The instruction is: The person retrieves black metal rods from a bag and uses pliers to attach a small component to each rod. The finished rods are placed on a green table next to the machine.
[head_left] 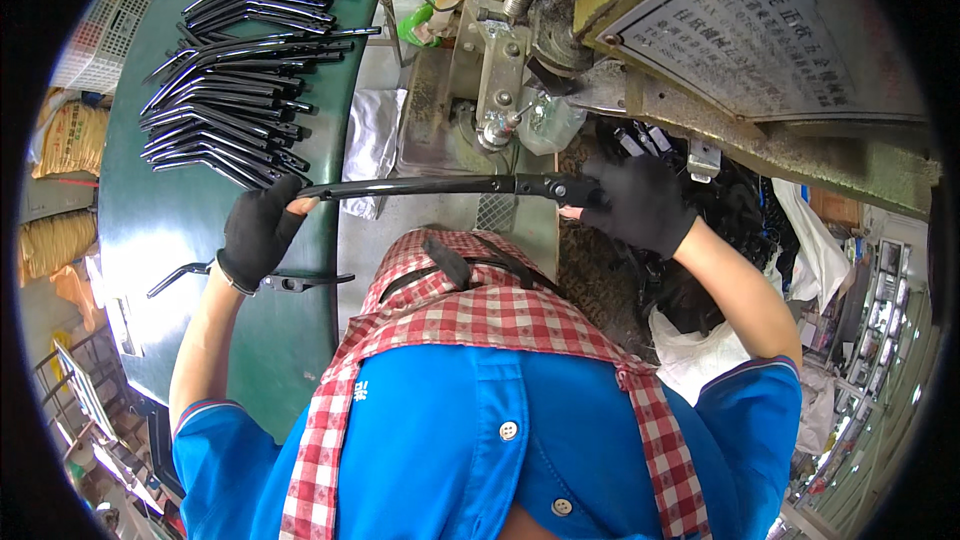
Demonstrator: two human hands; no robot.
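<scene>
Because the black tube (420, 187) lies crosswise just beyond the checked apron (480, 325), a slack hold could let it snag there; the left hand (262, 232) wraps its left end, the right hand (640, 202) is blurred at the other, grip hard to tell; farther off, a careless swing could strike the machine (498, 75) or scatter the piled tubes (225, 105)

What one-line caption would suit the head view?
A black-gloved left hand and black-gloved right hand hold a long glossy black tube by a smooth green table bearing bent black tubes.
</scene>
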